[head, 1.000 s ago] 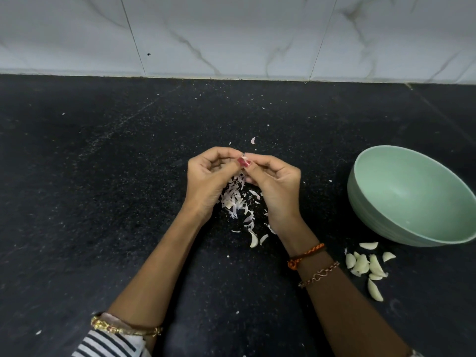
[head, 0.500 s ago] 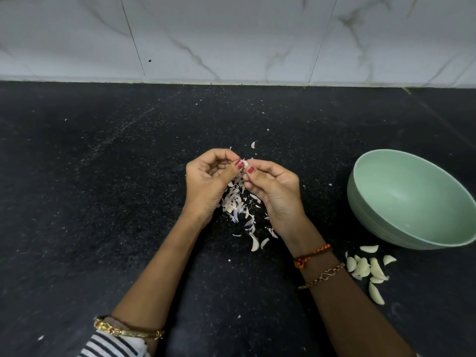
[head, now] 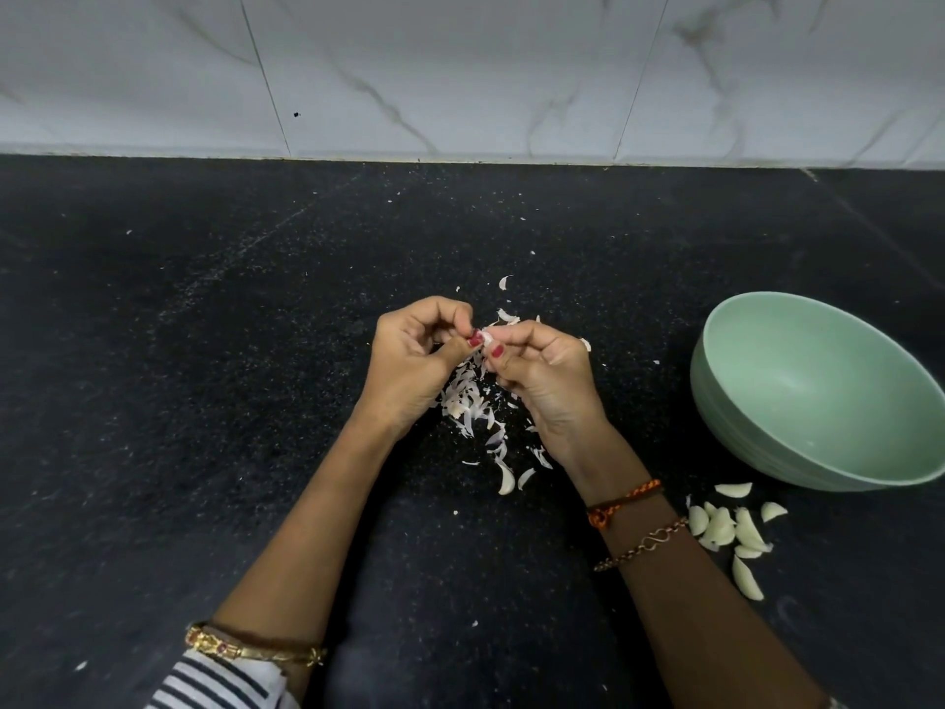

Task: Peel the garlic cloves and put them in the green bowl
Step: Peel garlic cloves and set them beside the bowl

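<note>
left hand (head: 409, 363) and right hand (head: 544, 373): fingers curled, pinching one small white garlic clove (head: 487, 338) above papery skins (head: 468, 404) | pale green round bowl (head: 757, 432): right, on black counter (head: 204, 350)

- We find no text, label, brand, number or sign that can be read anywhere in the head view.
</note>
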`<control>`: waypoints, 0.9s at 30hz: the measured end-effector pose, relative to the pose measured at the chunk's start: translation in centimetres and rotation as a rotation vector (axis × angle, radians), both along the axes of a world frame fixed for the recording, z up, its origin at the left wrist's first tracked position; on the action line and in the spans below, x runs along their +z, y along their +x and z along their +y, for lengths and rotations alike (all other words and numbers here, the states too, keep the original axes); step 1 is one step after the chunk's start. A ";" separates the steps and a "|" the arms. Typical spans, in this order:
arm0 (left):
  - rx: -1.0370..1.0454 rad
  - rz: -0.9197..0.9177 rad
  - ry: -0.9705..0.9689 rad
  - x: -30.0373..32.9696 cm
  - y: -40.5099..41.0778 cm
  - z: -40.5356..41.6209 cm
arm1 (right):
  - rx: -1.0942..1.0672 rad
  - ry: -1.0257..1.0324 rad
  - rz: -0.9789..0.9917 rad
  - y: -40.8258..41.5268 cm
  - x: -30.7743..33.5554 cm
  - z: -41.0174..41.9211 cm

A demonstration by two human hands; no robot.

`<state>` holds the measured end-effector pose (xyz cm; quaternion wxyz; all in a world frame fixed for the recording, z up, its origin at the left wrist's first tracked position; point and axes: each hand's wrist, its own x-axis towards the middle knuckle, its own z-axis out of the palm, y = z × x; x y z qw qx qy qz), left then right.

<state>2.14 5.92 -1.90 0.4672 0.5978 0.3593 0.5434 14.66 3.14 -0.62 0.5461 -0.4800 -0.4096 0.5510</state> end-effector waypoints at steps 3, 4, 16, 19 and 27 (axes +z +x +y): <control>-0.017 0.023 0.015 0.0 0.0 0.0 | -0.001 0.001 -0.021 0.0 0.0 0.0; -0.024 0.028 0.027 0.0 0.0 -0.1 | -0.003 0.002 -0.024 -0.1 0.0 0.0; -0.058 -0.050 0.005 0.0 1.2 -0.7 | -0.143 -0.110 0.251 -0.4 0.0 0.4; -0.034 -0.031 0.023 0.2 1.4 -0.9 | -0.202 -0.136 0.414 -0.1 0.2 0.6; 0.120 0.184 0.001 0.0 0.9 -0.7 | -0.109 -0.071 0.294 -0.2 -0.1 0.4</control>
